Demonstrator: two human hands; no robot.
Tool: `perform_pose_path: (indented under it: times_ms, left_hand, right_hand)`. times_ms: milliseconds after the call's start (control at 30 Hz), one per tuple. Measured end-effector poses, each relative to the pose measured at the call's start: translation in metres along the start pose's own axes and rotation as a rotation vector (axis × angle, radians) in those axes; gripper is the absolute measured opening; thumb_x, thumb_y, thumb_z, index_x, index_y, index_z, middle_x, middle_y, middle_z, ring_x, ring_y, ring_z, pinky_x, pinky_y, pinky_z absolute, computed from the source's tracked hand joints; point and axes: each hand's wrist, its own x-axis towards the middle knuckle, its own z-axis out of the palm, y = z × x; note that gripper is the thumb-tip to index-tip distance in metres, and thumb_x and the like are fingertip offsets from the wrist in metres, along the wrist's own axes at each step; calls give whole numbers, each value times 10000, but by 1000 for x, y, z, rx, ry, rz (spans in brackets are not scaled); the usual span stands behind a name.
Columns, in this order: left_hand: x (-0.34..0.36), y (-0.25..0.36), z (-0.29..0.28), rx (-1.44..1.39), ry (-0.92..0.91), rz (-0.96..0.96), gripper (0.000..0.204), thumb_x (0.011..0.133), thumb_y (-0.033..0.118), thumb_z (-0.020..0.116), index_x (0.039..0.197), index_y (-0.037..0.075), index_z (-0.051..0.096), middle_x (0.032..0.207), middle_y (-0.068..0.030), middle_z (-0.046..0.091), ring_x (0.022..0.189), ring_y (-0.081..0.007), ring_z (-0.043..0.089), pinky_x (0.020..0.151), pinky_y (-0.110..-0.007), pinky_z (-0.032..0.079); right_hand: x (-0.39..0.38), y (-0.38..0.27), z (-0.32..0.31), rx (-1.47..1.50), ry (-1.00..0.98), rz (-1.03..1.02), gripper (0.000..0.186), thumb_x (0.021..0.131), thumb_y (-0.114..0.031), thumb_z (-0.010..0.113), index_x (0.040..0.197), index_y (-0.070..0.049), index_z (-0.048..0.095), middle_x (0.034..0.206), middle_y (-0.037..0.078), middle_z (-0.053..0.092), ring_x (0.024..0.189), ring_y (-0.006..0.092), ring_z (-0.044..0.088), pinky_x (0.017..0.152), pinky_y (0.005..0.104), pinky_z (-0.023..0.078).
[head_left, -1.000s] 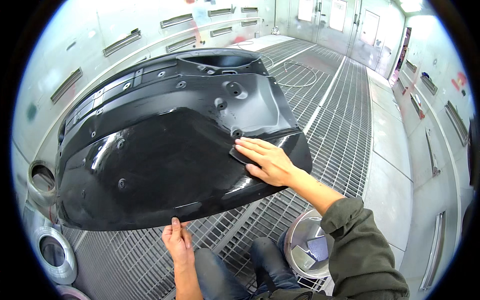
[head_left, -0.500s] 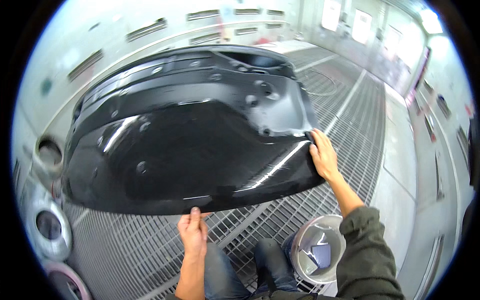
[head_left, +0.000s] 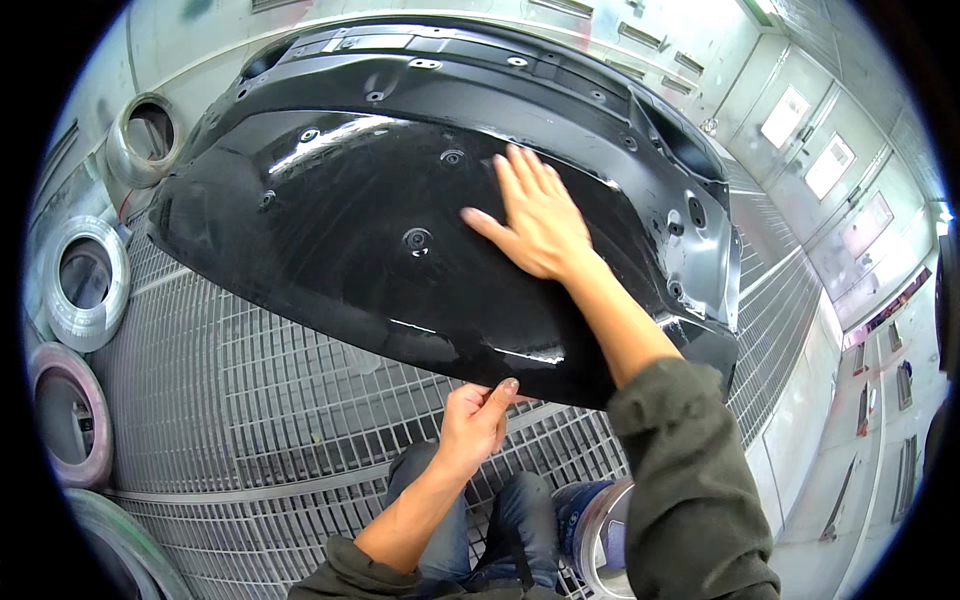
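A large, glossy black car body panel [head_left: 330,230] fills the middle of the view, with its curved near edge towards me. Round holes and fittings dot its surface, and a ribbed section runs along the far side. My left hand [head_left: 472,425] grips the near edge, thumb on top and fingers underneath. Laid out flat over the panel's right half is my right hand [head_left: 540,220], its fingers straight and the thumb spread. It seems to rest on the glossy surface. What holds the panel up from below is hidden.
Several tyres [head_left: 88,285] covered in grey and pinkish paint line the left side. A bucket [head_left: 600,540] stands by my legs, partly behind my right sleeve. Metal grating [head_left: 300,390] forms the floor. Pale walls surround it, with doors [head_left: 785,115] at the far right.
My right hand has left the panel's right edge and now lies spread over its surface. The left hand keeps its hold on the near edge. The view has swung, shifting the panel and tyres.
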Motion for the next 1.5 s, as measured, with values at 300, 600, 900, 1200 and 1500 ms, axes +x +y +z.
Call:
perform_pose_path:
  times_ms: [300, 600, 900, 1200, 1500]
  left_hand:
    - [-6, 10, -9, -94, 128, 51, 505, 1064, 369, 616, 831, -66, 723, 490, -7, 527, 369, -70, 386, 387, -241, 284]
    - [1, 37, -85, -276, 420, 240, 519, 1097, 459, 510, 900, 13, 687, 767, -52, 692, 417, -59, 374, 409, -231, 267]
    - [7, 33, -102, -421, 297, 185, 426, 1113, 401, 495, 924, 68, 681, 651, 8, 582, 389, -27, 356, 350, -193, 295]
    - [4, 35, -119, -324, 285, 258, 430, 1128, 380, 462, 1040, 5, 651, 1036, -157, 763, 403, -29, 357, 363, -193, 295]
    - [2, 45, -117, -257, 298, 204, 441, 1123, 396, 467, 1006, 8, 643, 988, -148, 761, 395, -46, 351, 361, -203, 288]
  right_hand:
    - [-131, 8, -36, 72, -72, -121, 871, 957, -526, 617, 1558, 54, 370, 1646, 274, 321, 1564, 394, 261, 1288, 485, 183]
    - [-239, 16, -32, -55, 132, 249, 843, 888, -320, 744, 1559, 33, 377, 1639, 267, 339, 1554, 417, 281, 1254, 545, 243]
    - [-99, -140, 45, 61, 329, -142, 831, 944, -579, 579, 1480, 52, 502, 1590, 275, 413, 1519, 430, 329, 1261, 539, 237]
    - [-336, 84, -47, -15, 154, 335, 851, 836, -276, 783, 1556, -17, 408, 1655, 214, 347, 1563, 351, 292, 1279, 508, 200]
    - [-238, 5, -18, 8, 397, 479, 832, 877, -405, 767, 1474, 90, 467, 1592, 300, 388, 1519, 450, 327, 1242, 562, 248]
